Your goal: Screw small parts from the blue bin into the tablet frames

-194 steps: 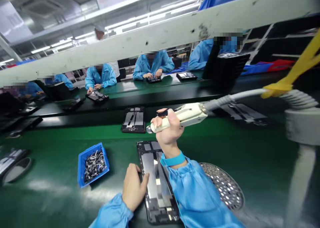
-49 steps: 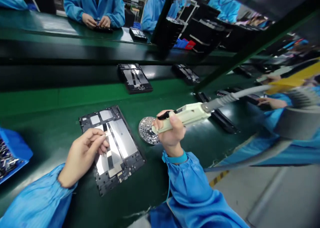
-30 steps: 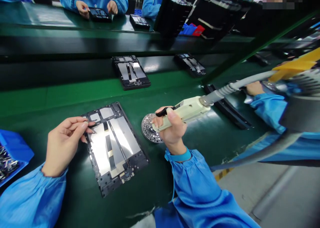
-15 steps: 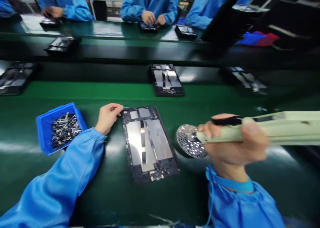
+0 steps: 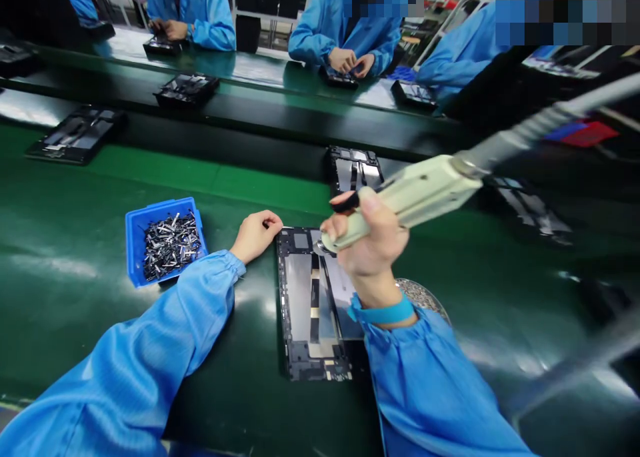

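A tablet with its back cover off (image 5: 299, 297) lies flat on the green bench, showing silver panels and dark ribbon cables. At its upper left corner, my left hand (image 5: 257, 235) has thumb and finger pinched together; what they hold, if anything, is too small to tell. My right hand (image 5: 373, 247) is wrapped round a pale green electric screwdriver (image 5: 425, 190), thumb on top near a black lever. The tool's tip is over the tablet's upper part; whether it touches cannot be seen. Behind my right wrist, partly hidden, sits a round dish of screws (image 5: 425, 297).
A blue bin (image 5: 133, 250) full of small dark and silver parts stands left of my left hand. Beyond lie another opened tablet (image 5: 355, 167) and one at far left (image 5: 75, 137). Several co-workers in blue sit across the bench. A grey cable (image 5: 550, 120) runs from the screwdriver.
My right hand has brought the screwdriver from over the screw dish leftward to the tablet's upper part. My left hand stays pinched at the tablet's corner. The whole view has shifted and tilted.
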`<state>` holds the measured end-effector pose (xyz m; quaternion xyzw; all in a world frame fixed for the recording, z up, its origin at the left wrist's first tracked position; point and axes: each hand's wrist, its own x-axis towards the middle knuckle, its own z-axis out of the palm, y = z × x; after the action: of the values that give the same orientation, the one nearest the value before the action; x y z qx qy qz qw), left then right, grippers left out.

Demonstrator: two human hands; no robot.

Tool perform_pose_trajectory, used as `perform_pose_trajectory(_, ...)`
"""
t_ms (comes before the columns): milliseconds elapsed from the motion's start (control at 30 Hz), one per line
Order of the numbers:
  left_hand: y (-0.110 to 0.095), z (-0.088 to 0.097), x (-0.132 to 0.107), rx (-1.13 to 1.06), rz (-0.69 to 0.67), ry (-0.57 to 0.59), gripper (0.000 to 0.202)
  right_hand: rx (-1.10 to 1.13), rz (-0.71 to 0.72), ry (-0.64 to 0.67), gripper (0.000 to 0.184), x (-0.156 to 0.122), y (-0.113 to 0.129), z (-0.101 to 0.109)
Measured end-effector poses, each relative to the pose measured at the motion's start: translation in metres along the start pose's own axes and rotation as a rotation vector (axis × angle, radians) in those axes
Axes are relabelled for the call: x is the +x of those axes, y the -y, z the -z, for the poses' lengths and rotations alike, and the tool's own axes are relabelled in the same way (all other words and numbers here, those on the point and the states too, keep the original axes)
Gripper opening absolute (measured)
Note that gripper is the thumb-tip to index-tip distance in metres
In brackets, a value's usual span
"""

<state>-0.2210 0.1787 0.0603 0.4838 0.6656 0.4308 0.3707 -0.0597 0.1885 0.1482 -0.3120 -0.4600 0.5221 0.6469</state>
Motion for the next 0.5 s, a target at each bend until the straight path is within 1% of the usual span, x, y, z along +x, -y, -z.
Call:
perform_pose_trajectory(67,0.001,0.0,-0.001,0.006,-0.016,0.016,0.01,-0.008,0.002,0.03,0.035,0.008,-0.014,-0.012)
perform_pose_trajectory(133,0.003,-0.001,-0.002,0.033,-0.034,0.008,0.01,-0.025,0.0,0.056,0.034,0.014,-0.027,-0.023)
perform_pose_trajectory(233,0.005,-0.002,-0.002,0.087,-0.044,-0.011,0.01,-0.043,-0.006,0.067,0.033,0.021,-0.039,-0.034)
perform_pose_trajectory(333,0.006,-0.003,-0.003,0.095,-0.024,0.01,0.011,-0.051,-0.01,0.076,0.032,0.024,-0.045,-0.038)
perform_pose_trajectory(500,0.006,-0.005,-0.002,0.109,-0.012,0.026,0.014,-0.061,-0.008,0.093,0.031,0.025,-0.049,-0.039)
